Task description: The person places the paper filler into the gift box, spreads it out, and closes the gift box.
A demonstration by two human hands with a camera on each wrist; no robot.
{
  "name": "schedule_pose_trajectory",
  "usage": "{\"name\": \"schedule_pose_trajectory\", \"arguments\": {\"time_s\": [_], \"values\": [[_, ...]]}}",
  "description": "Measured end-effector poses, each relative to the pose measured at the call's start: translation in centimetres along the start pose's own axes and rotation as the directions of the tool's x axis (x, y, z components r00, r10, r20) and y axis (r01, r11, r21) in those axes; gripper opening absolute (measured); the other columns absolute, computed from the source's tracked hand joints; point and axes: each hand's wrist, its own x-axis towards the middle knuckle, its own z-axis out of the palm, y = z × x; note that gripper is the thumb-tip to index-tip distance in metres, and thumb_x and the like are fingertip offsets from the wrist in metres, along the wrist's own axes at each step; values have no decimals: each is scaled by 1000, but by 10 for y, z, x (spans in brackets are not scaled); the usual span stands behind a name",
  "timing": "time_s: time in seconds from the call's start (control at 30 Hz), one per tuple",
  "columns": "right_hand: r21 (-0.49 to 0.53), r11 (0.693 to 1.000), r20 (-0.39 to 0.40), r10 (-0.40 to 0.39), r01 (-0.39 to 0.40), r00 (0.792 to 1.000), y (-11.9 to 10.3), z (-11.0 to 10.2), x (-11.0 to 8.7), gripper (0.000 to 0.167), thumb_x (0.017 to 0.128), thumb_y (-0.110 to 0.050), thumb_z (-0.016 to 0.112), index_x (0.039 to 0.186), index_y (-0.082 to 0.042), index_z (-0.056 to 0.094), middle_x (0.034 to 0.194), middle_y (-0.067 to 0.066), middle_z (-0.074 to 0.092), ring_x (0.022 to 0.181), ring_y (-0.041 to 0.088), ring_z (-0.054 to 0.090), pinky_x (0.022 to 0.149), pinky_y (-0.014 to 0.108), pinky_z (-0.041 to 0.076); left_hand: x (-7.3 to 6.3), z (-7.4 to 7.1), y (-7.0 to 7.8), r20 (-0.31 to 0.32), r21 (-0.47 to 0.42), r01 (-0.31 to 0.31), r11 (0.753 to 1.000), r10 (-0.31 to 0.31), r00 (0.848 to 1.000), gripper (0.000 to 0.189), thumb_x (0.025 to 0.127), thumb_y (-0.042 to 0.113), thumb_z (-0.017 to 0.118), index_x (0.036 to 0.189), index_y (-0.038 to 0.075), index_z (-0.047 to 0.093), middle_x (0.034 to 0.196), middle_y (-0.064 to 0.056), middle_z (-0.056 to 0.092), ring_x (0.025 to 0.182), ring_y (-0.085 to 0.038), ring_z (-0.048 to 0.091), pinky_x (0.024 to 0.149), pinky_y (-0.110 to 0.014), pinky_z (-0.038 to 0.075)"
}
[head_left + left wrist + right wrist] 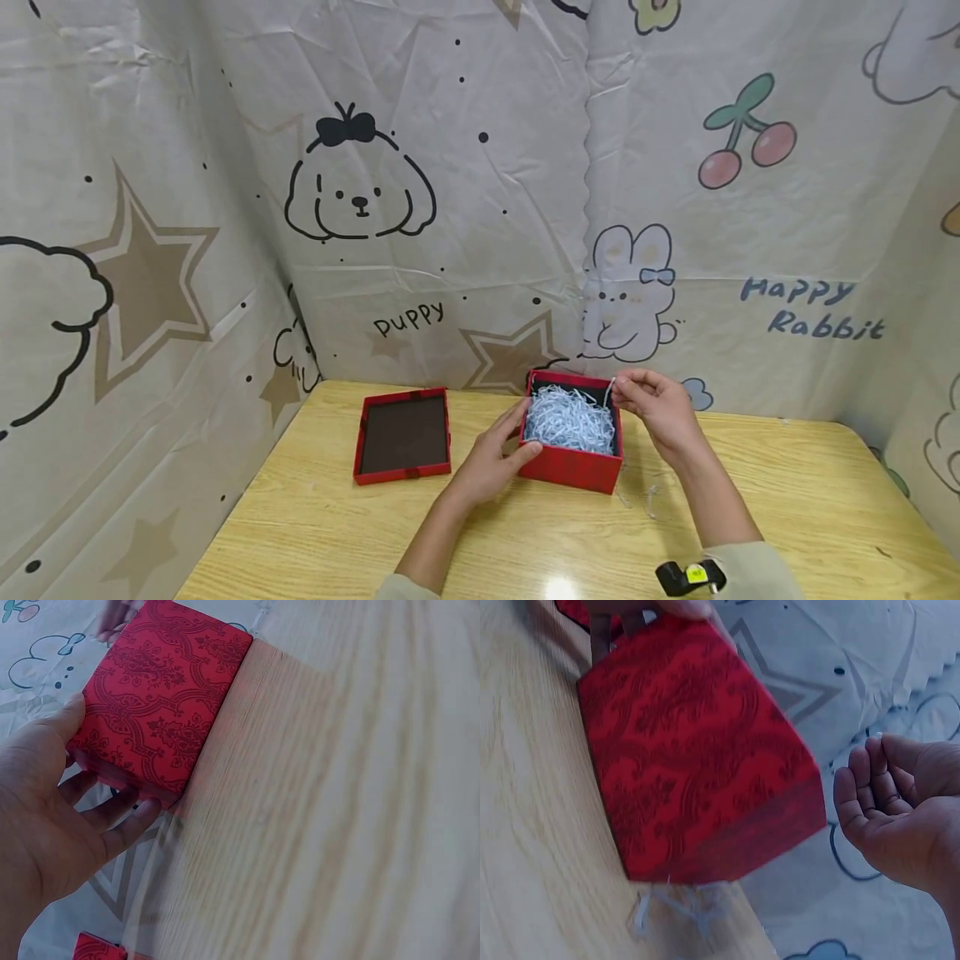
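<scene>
A red patterned box [572,469] stands on the table, filled with pale shredded paper [570,421]. My left hand [489,467] steadies its left side, fingers along the wall and thumb near the front rim. In the left wrist view, the fingers of that hand [56,817] reach out fairly straight against the box [161,697]. My right hand [662,411] pinches a thin white paper strand [608,392] above the box's back right corner. From the right wrist, only a white tip shows at the fingertips of the right hand [900,802], apart from the box wall.
The red lid [403,435] lies left of the box with its dark inside up. Loose paper shreds [652,502] lie on the wooden table [315,533] right of the box. A printed cloth [480,192] hangs close behind the table.
</scene>
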Motion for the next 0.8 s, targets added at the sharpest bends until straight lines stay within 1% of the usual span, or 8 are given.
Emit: {"name": "schedule_pose_trajectory", "arguments": {"time_s": [0.1, 0.2, 0.33, 0.43, 0.5, 0.63, 0.7, 0.8], "values": [[-15, 1000, 37, -10, 11, 999, -7, 15, 1, 30, 106, -9, 65, 122, 16, 60, 94, 0, 74, 89, 13, 73, 84, 26, 62, 0, 0, 0, 2, -1, -5, 1000, 5, 1000, 77, 104, 44, 66, 169, 26, 28, 174, 3, 28, 155, -29, 36, 117, -50, 45], [-64, 998, 76, -2, 7, 997, -9, 31, 3, 31, 106, -8, 65, 123, 18, 60, 94, 4, 74, 89, 16, 73, 83, 28, 63, 0, 0, 0, 6, -4, -4, 1000, 4, 1000, 77, 105, 43, 65, 170, 26, 28, 174, 2, 27, 151, -30, 43, 115, -49, 48], [-162, 986, 131, 58, -36, 990, -4, 55, 7, 29, 105, -8, 66, 121, 16, 64, 98, 17, 73, 89, 22, 72, 82, 31, 64, 0, 1, -1, 6, -14, -5, 1000, 5, 1000, 75, 106, 41, 65, 170, 25, 28, 173, 0, 28, 147, -32, 49, 113, -48, 49], [-235, 970, 170, 108, -66, 979, 3, 70, 9, 26, 104, -8, 67, 119, 13, 67, 101, 21, 75, 87, 22, 72, 81, 32, 64, 0, 2, -3, 7, -36, -22, 999, 22, 1000, 74, 107, 37, 64, 170, 21, 28, 173, -3, 28, 144, -34, 52, 111, -48, 51], [-283, 955, 185, 140, -84, 973, 9, 75, 10, 23, 103, -7, 67, 117, 12, 69, 101, 20, 76, 85, 21, 72, 79, 32, 64, 0, 4, -3, 17, -47, -27, 999, 28, 999, 73, 108, 35, 63, 170, 21, 27, 173, -4, 28, 144, -34, 52, 110, -45, 53], [-381, 919, 191, 190, -106, 963, 18, 80, 10, 22, 100, -6, 70, 114, 11, 71, 101, 18, 75, 84, 21, 71, 76, 32, 63, 0, 4, -2, 33, -44, -25, 999, 27, 999, 74, 108, 35, 62, 170, 22, 25, 174, -4, 26, 142, -32, 54, 109, -40, 53], [-448, 888, 186, 200, -98, 962, 20, 82, 10, 21, 97, -6, 73, 112, 9, 72, 100, 15, 74, 85, 21, 68, 75, 31, 60, 0, 3, -2, 27, -36, -28, 999, 29, 999, 74, 108, 35, 63, 170, 22, 25, 174, -4, 26, 143, -31, 54, 110, -40, 52], [-558, 827, 189, 200, -62, 961, 20, 86, 11, 18, 93, -6, 77, 106, 7, 74, 97, 13, 72, 86, 22, 64, 74, 32, 56, 0, 0, -3, 14, -24, -31, 999, 31, 999, 74, 108, 35, 64, 170, 22, 26, 174, -2, 27, 145, -30, 52, 112, -42, 51]]}}
